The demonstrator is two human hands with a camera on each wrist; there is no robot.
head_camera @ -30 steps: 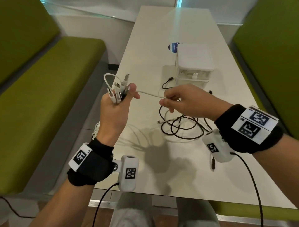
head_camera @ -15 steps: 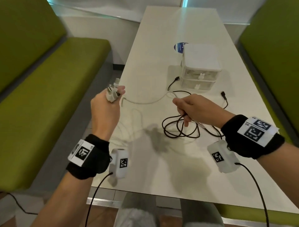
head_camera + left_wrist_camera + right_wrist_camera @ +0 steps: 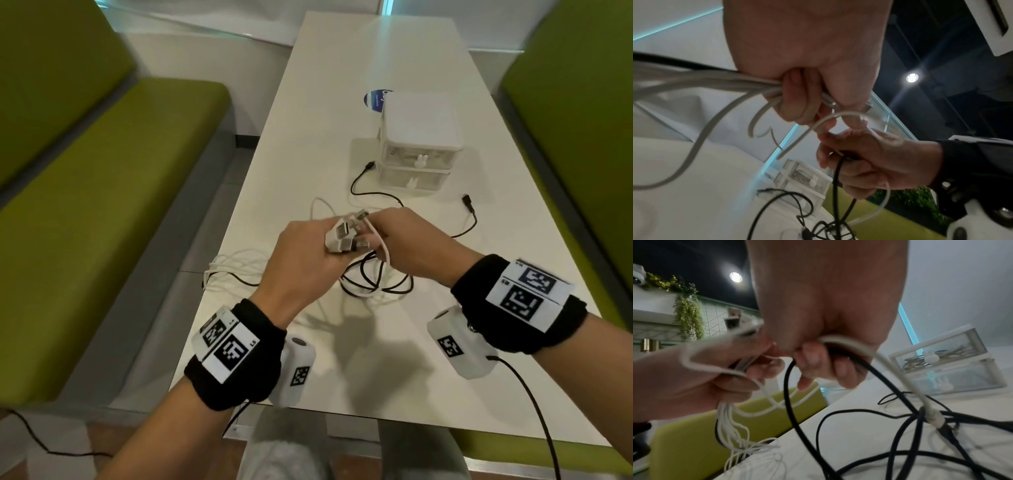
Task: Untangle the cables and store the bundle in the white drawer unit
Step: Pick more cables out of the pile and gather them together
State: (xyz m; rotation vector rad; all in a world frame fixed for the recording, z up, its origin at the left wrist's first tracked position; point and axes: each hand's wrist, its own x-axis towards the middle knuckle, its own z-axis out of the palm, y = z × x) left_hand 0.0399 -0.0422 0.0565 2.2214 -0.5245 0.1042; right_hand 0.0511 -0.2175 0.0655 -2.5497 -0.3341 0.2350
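Note:
My left hand (image 3: 327, 251) grips a bunch of white cables (image 3: 344, 236) by their plug ends, and the strands (image 3: 236, 269) trail over the table's left edge. My right hand (image 3: 378, 236) is right against it, fingers curled round a loop of white cable (image 3: 385, 255) and a black cable (image 3: 789, 386). Both hands hover above the tangle of black cables (image 3: 373, 284) on the table. In the left wrist view the left fingers (image 3: 795, 97) clamp the white strands. The white drawer unit (image 3: 421, 137) stands behind with both drawers closed.
The white table (image 3: 342, 85) runs between two green benches (image 3: 102, 205). Black cable ends (image 3: 467, 200) lie in front of the drawer unit. A blue round sticker (image 3: 375, 99) shows behind it.
The hands, apart a moment ago with a white cable stretched between them, have come together. My left hand moved right with its plugs to meet the right hand.

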